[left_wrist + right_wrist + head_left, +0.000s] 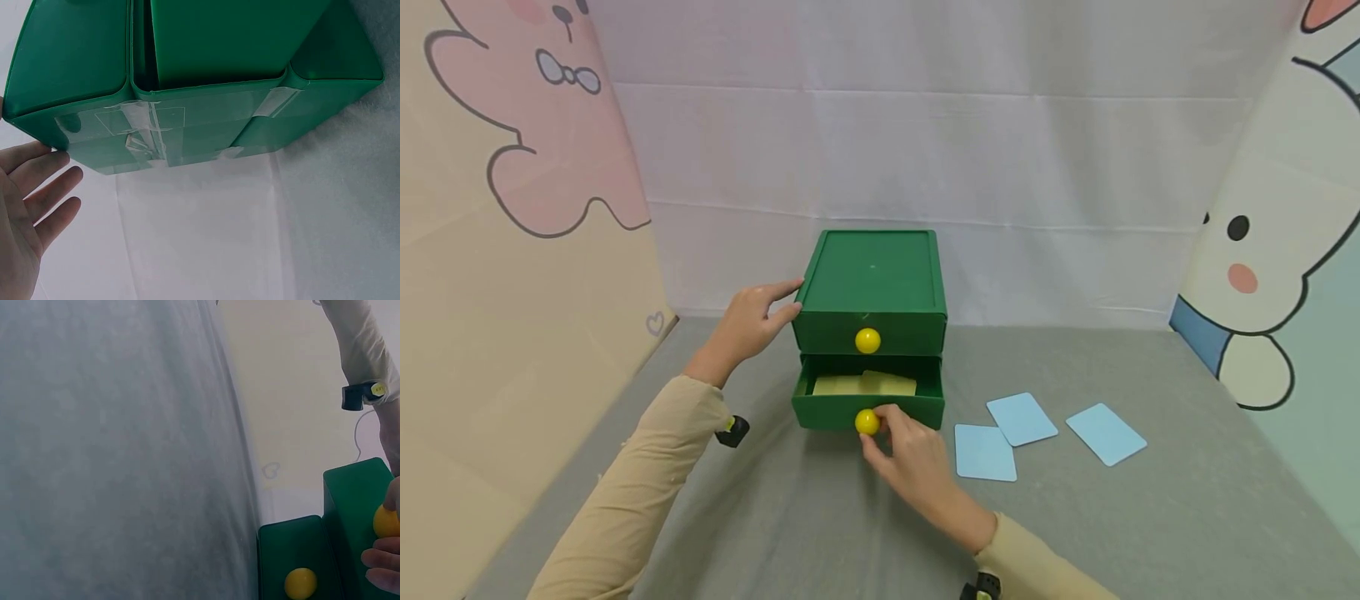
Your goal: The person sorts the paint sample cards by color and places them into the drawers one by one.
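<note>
A green drawer cabinet [880,271], with round yellow knobs, stands on the grey cloth. Its drawer below the top one [827,412] is pulled partway out and holds pale yellow cards [887,383]. My right hand [917,462] pinches that drawer's yellow knob [867,422] between thumb and fingers. Against the cabinet's upper left side my left hand [748,323] rests with its fingers extended. The left wrist view shows the left hand [25,212] at the cabinet's edge and clear tape [147,131] joining the units. The top drawer [827,333] is closed.
Three light blue cards [985,452] lie on the grey cloth right of the cabinet, two of them overlapping. A white curtain [925,150] hangs behind. Printed panels [535,350] stand on both sides. Another closed drawer with a yellow knob [301,583] appears in the right wrist view.
</note>
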Demonstrator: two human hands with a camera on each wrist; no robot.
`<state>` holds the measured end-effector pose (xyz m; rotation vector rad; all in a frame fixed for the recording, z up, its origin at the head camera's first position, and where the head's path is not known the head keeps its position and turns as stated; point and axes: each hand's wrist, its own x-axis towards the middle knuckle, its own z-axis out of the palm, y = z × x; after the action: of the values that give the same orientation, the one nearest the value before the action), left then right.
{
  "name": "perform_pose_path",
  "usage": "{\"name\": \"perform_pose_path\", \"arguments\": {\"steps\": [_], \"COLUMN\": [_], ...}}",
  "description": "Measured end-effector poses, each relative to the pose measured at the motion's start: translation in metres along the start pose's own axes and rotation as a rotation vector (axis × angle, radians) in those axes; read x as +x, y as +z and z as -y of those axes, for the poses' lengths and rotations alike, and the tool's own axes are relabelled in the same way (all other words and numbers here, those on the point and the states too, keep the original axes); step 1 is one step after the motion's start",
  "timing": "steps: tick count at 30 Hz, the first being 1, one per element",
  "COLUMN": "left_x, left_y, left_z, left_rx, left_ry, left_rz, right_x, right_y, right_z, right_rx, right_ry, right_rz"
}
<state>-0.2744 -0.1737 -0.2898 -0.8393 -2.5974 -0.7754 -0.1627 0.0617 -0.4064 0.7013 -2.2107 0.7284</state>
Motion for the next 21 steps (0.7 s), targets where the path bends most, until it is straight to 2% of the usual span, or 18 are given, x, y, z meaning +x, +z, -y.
{"name": "perform_pose_path", "arguments": {"steps": [9,21], "left_x": [0.0,0.001], "left_y": [0.0,0.001], "left_z": [0.002,0.002], "left_rx": [0.012,-0.001], "left_ry": [-0.002,0.008], "left_rz": [0.002,-0.009], "right_x": [0.009,0.018], "right_y": [0.012,0.023], "right_z": [-0.011,-0.023], "right_rx": [-0.028,-0.032], "right_ry": [0.041,0.039], "right_rz": [-0.012,-0.049]}}
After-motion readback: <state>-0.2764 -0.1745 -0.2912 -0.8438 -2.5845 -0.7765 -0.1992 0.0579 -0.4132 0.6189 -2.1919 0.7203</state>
